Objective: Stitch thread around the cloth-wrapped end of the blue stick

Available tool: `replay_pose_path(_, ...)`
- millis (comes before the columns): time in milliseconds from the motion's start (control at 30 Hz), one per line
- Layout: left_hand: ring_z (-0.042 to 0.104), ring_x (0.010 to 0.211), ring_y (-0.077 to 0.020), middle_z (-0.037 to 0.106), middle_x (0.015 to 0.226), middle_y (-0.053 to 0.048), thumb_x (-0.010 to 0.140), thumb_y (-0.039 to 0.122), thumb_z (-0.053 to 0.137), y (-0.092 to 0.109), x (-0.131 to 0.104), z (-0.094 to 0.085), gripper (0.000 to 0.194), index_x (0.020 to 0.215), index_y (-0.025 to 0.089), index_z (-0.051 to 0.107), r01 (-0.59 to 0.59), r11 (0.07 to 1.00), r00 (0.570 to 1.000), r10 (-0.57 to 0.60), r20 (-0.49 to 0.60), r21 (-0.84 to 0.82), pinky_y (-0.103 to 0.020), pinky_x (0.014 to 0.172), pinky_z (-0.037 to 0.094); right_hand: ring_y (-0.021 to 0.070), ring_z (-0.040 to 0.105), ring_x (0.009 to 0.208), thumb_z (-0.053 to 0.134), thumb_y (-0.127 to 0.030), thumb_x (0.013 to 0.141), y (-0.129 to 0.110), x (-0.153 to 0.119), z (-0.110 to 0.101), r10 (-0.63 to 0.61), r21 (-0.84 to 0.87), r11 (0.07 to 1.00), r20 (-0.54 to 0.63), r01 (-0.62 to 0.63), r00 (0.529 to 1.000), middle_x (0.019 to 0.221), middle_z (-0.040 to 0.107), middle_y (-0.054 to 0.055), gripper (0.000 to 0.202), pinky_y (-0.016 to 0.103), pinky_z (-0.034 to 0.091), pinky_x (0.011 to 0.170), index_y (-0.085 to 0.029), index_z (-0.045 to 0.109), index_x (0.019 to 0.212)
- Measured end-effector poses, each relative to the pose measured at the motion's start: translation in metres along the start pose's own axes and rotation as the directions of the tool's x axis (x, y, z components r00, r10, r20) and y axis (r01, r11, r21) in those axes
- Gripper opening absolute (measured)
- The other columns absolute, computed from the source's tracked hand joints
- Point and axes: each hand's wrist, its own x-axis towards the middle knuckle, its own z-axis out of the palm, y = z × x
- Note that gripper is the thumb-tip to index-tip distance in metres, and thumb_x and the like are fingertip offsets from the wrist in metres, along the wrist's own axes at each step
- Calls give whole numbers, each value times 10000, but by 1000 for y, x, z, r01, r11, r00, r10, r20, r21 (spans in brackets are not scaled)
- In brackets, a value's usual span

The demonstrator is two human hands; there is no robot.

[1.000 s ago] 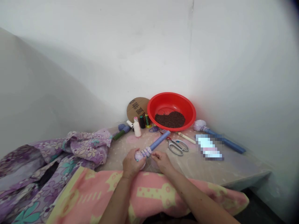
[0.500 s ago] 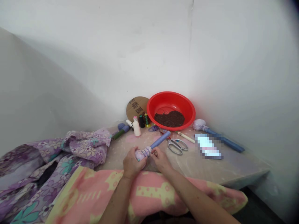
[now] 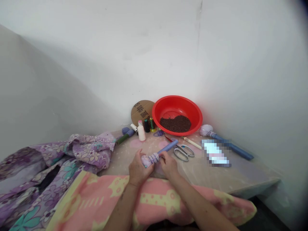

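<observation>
Pale wall stood beyond left hand and right hand, tabletop beneath. Purple stick slanted away from fingers: left gripped round end, right pinched at bound neck, on what unclear. Step looked like binding; next move seemingly needed steady tension.

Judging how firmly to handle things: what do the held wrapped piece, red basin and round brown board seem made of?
Held piece: its head looks like matte fabric, faintly patterned, with purple cord wound around; core hidden.
Red basin: probably smooth plastic, from its glossy highlights.
Brown board: likely dull cardboard, bearing printed characters.
</observation>
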Motion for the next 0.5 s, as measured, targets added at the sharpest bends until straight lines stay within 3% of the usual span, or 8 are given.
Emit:
replay_pose_path(67, 551, 915, -196, 558, 1042, -38, 605, 359, 583, -1, 0, 0, 702, 1208, 195, 262, 0, 1000, 1000, 0, -5, -2, -279, 787, 387, 149, 517, 752, 395, -141, 740, -5, -1, -6, -68, -167, 985, -86, 53, 994, 846, 584, 48, 223, 232, 346, 651, -178, 562, 882)
replay_pose_path(133, 550, 917, -195, 557, 1045, -36, 601, 361, 586, -2, 0, 0, 702, 1205, 200, 267, 2, 1000, 1000, -2, -11, -3, -282, 787, 390, 147, 497, 793, 398, -156, 760, -10, -2, -9, -152, -254, 959, -79, 128, 985, 889, 558, 47, 223, 232, 336, 686, -188, 575, 890)
replay_pose_path(267, 547, 926, -198, 553, 1050, -36, 597, 366, 588, -4, 0, 2, 696, 1201, 200, 285, -9, 1000, 1000, 9, -4, -15, -292, 806, 388, 154, 460, 833, 411, -238, 796, -19, 3, -7, -248, -363, 900, 34, 243, 968, 841, 525, 40, 192, 239, 322, 711, -206, 599, 819)
replay_pose_path(500, 541, 934, -203, 554, 1044, -60, 601, 385, 580, -7, 0, 4, 671, 1187, 182, 324, -50, 999, 998, 50, -31, 10, -303, 796, 403, 176, 480, 818, 399, -217, 794, -36, 20, -7, -236, -561, 758, 238, 332, 942, 861, 548, 71, 182, 269, 324, 668, -183, 577, 816)
